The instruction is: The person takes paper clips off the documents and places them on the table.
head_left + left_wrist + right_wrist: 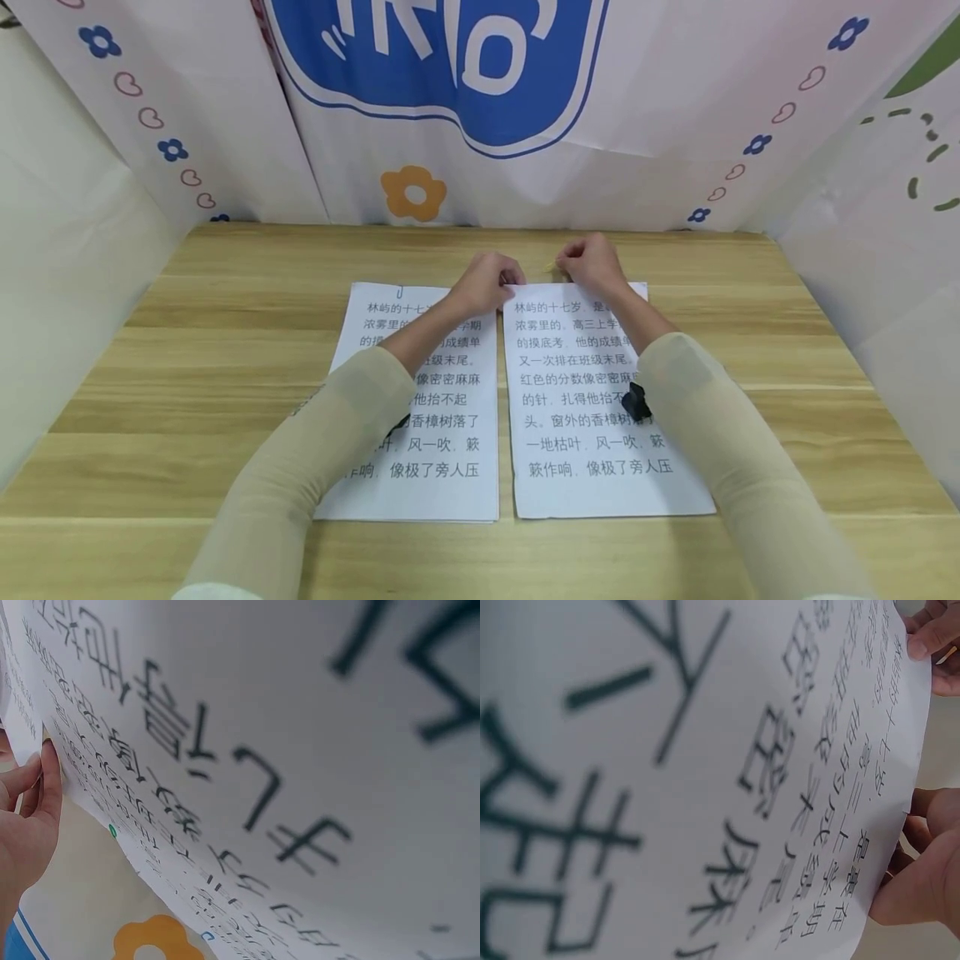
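Note:
Two printed paper stacks lie side by side: a left stack and a right stack. My left hand pinches the top left corner of the right stack, which also shows in the left wrist view beside its fingertips. Just beyond the top edge, my right hand pinches a small yellow paper clip. In the right wrist view, the right hand is at the sheet's edge. A blue paper clip and a green paper clip sit on the left stack's top edge.
Both stacks rest on a wood-grain table, with a narrow gap between them. Behind it hangs a white printed backdrop with an orange flower. White sheets flank the table on both sides.

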A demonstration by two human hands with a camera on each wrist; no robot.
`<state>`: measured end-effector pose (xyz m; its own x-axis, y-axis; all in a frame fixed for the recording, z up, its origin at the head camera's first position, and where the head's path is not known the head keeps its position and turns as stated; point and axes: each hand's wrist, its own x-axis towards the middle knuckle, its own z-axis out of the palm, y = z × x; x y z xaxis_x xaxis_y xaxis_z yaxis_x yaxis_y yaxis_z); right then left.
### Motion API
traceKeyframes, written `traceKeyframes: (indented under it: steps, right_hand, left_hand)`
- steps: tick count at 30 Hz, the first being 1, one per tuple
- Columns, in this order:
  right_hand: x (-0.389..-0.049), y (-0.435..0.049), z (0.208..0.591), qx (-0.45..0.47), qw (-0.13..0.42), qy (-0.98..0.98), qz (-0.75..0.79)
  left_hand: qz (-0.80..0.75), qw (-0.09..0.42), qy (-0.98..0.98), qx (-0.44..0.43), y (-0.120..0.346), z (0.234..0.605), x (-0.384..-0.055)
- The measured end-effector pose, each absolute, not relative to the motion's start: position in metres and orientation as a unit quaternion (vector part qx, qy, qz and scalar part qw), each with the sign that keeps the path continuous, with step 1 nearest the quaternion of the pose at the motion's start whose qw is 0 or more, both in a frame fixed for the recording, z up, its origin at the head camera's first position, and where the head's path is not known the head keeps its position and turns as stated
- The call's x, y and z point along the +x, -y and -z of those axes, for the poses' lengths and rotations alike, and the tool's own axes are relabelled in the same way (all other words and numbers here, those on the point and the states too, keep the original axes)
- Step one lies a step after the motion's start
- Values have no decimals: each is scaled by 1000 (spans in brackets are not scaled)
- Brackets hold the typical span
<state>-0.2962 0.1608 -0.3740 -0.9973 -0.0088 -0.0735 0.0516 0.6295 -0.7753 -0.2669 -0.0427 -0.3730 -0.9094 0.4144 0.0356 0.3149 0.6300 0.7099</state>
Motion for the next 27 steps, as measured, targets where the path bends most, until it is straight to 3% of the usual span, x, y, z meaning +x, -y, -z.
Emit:
traceKeyframes:
  steps: [27]
  right_hand:
    - [-301, -159, 374, 26, 29, -946, 323]
  left_hand:
    - [-371, 63, -905, 201, 45, 370, -267]
